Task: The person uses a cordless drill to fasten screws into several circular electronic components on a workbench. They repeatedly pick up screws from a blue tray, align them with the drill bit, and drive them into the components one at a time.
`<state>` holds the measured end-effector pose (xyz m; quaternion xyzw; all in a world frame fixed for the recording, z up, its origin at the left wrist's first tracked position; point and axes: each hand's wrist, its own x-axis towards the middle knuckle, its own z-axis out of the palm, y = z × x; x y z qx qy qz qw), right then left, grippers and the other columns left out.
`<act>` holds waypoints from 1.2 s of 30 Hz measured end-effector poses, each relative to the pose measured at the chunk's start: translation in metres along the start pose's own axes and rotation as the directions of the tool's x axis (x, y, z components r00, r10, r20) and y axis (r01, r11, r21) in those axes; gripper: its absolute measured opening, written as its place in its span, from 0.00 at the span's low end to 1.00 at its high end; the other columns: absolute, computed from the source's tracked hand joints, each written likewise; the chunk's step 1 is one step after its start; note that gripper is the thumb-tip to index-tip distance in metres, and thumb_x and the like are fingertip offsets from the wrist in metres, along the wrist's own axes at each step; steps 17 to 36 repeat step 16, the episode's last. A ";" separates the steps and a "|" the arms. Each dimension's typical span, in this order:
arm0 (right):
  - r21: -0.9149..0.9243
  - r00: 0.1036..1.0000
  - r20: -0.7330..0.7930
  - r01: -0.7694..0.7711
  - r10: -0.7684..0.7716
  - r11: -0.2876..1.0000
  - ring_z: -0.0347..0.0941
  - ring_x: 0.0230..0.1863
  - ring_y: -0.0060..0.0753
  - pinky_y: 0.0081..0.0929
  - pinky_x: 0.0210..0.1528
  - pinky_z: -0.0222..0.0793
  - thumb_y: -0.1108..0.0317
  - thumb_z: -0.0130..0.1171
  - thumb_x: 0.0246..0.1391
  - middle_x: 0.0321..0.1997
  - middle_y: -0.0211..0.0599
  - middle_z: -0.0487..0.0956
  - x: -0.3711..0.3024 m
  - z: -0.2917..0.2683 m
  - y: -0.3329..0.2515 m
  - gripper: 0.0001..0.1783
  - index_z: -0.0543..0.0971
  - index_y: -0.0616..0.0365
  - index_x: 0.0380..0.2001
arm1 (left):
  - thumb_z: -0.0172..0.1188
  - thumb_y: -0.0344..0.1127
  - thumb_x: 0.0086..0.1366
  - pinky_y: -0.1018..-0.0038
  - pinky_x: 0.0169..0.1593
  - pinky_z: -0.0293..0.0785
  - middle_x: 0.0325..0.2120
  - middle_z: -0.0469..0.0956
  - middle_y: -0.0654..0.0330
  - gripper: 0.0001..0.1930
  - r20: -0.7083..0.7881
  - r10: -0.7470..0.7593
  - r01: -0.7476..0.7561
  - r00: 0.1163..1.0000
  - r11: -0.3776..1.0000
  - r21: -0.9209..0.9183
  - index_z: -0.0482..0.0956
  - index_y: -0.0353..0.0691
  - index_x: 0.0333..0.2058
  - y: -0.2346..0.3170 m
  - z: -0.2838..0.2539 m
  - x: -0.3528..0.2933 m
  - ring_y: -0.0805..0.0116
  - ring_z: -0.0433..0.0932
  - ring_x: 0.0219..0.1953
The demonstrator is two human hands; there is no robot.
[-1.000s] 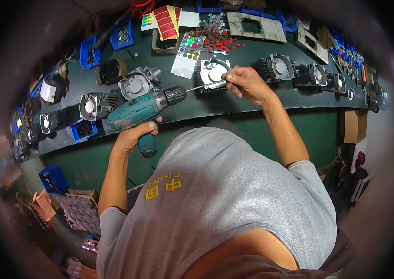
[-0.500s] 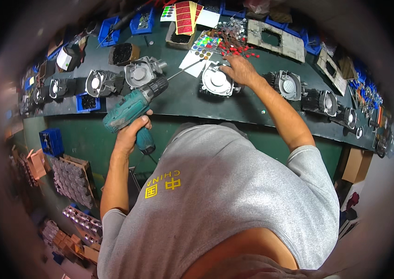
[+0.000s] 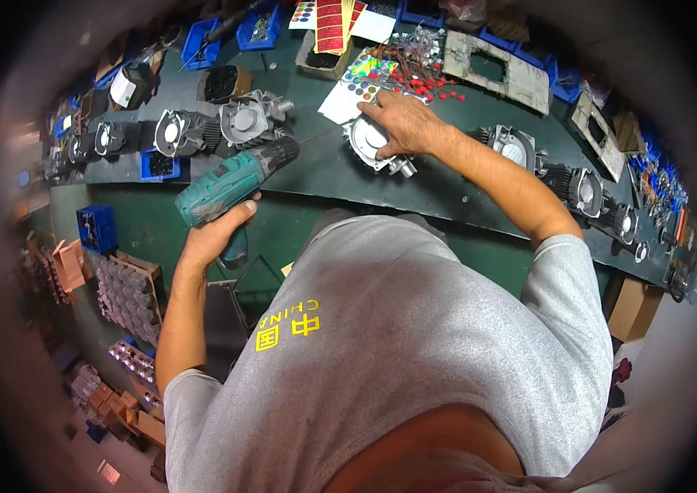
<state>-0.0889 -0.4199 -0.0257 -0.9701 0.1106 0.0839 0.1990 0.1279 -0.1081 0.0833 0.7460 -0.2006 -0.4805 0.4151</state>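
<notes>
My left hand [image 3: 213, 237] is closed round the handle of a teal cordless drill [image 3: 221, 187], held at the bench's front edge. Its long thin bit [image 3: 320, 135] points right, toward the left rim of a silver cast-metal housing [image 3: 362, 148]; whether the tip touches cannot be made out. My right hand [image 3: 408, 123] grips that housing from above, fingers over its far rim and thumb on its face. A short pipe stub [image 3: 403, 167] sticks out of the housing at the lower right. Just left of the drill chuck stands another finned metal housing [image 3: 246, 122].
More finned housings line the bench on the left [image 3: 177, 133] and on the right [image 3: 514, 146]. Behind my right hand lie red-capped wires [image 3: 422, 84] and sticker sheets [image 3: 348, 100]. A box of black parts [image 3: 223, 84] and a pale slotted plate [image 3: 521, 78] stand farther back.
My right hand has turned the housing, so its pipe stub now points to the lower right. The drill has shifted slightly left, and its bit now lies lower, toward the housing's rim.
</notes>
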 end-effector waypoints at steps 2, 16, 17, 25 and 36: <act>-0.045 0.999 -0.003 0.032 -0.032 0.998 0.74 0.54 0.50 0.43 0.53 0.76 0.54 0.79 0.35 0.48 0.46 0.76 0.004 0.006 0.002 0.41 0.75 0.56 0.53 | 0.68 0.30 0.61 0.75 0.42 0.76 0.38 0.84 0.64 0.15 0.031 -0.001 -0.002 1.000 0.996 0.085 0.83 0.37 0.47 0.013 0.000 -0.003 0.76 0.78 0.37; 0.030 0.985 -0.117 0.129 -0.125 0.991 0.75 0.52 0.49 0.42 0.54 0.75 0.58 0.76 0.36 0.43 0.44 0.78 0.005 0.025 0.016 0.33 0.77 0.60 0.47 | 0.71 0.34 0.60 0.72 0.52 0.76 0.41 0.83 0.59 0.20 0.307 0.061 -0.216 0.950 0.838 0.501 0.81 0.38 0.51 0.071 0.010 0.025 0.73 0.78 0.42; 0.030 0.985 -0.117 0.129 -0.125 0.991 0.75 0.52 0.49 0.42 0.54 0.75 0.58 0.76 0.36 0.43 0.44 0.78 0.005 0.025 0.016 0.33 0.77 0.60 0.47 | 0.71 0.34 0.60 0.72 0.52 0.76 0.41 0.83 0.59 0.20 0.307 0.061 -0.216 0.950 0.838 0.501 0.81 0.38 0.51 0.071 0.010 0.025 0.73 0.78 0.42; 0.030 0.985 -0.117 0.129 -0.125 0.991 0.75 0.52 0.49 0.42 0.54 0.75 0.58 0.76 0.36 0.43 0.44 0.78 0.005 0.025 0.016 0.33 0.77 0.60 0.47 | 0.71 0.34 0.60 0.72 0.52 0.76 0.41 0.83 0.59 0.20 0.307 0.061 -0.216 0.950 0.838 0.501 0.81 0.38 0.51 0.071 0.010 0.025 0.73 0.78 0.42; 0.030 0.985 -0.117 0.129 -0.125 0.991 0.75 0.52 0.49 0.42 0.54 0.75 0.58 0.76 0.36 0.43 0.44 0.78 0.005 0.025 0.016 0.33 0.77 0.60 0.47 | 0.71 0.34 0.60 0.72 0.52 0.76 0.41 0.83 0.59 0.20 0.307 0.061 -0.216 0.950 0.838 0.501 0.81 0.38 0.51 0.071 0.010 0.025 0.73 0.78 0.42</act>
